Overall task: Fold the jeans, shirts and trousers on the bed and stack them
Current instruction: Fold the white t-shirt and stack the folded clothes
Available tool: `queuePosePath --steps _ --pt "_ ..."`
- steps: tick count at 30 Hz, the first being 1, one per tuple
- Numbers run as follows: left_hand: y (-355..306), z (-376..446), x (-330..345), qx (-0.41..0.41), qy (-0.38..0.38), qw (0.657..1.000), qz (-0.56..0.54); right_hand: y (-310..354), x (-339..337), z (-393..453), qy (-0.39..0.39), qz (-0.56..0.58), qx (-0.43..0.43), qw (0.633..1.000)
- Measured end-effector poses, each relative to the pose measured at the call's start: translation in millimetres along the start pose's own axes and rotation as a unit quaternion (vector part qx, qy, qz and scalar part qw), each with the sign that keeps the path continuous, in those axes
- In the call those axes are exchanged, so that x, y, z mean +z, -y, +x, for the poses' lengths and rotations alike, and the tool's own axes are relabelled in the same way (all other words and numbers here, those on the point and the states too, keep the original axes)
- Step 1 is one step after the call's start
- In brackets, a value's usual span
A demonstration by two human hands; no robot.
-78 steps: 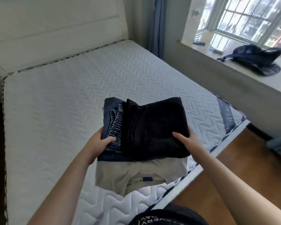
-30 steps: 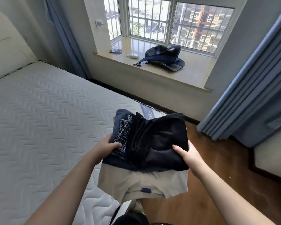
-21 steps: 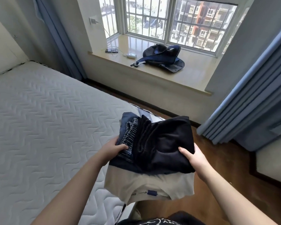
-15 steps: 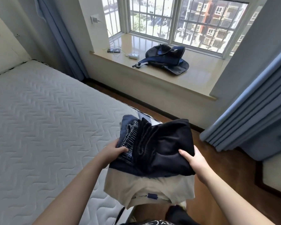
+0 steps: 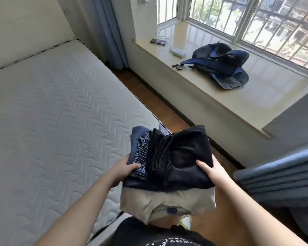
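I see three folded garments stacked lower centre (image 5: 167,167), both hands' fingers (image 5: 202,165) gripping them, bare bed (image 5: 52,121) left, window sill (image 5: 203,89) upper right.

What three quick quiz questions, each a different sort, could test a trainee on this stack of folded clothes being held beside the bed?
1. True or false: the stack of folded clothes rests on the mattress.
2. Which garment is at the bottom? A) beige shirt B) black trousers C) blue jeans
3. Fill in: the dark backpack lies on the ____.

Key: 1 false, the left hand and right hand hold it up, past the mattress edge; 2 A; 3 windowsill.
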State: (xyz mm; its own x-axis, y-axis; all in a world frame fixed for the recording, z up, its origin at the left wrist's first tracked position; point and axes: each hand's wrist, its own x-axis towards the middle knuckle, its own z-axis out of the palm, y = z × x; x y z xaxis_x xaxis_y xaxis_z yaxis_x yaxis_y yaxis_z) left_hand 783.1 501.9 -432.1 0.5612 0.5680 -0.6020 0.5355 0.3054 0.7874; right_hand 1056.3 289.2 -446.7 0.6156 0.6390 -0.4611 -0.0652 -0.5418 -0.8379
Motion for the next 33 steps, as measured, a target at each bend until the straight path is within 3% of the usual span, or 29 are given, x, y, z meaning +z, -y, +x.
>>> queuePosePath --steps 9,14,22,28,33 --pt "31 8 -20 -0.051 -0.107 0.99 -0.081 36 40 78 0.114 -0.053 -0.008 0.992" --pt "31 34 -60 -0.061 -0.13 0.988 -0.065 56 78 110 0.152 -0.042 0.015 0.987" --pt "-2 134 -145 -0.036 -0.124 0.98 0.152 50 154 156 0.114 0.072 0.177 0.975" --pt "-43 211 -176 -0.045 -0.067 0.927 0.366 46 194 163 0.119 0.133 0.333 0.926" --pt "-72 283 -182 -0.03 0.009 0.882 0.471 33 224 178 0.121 0.216 0.387 0.888"
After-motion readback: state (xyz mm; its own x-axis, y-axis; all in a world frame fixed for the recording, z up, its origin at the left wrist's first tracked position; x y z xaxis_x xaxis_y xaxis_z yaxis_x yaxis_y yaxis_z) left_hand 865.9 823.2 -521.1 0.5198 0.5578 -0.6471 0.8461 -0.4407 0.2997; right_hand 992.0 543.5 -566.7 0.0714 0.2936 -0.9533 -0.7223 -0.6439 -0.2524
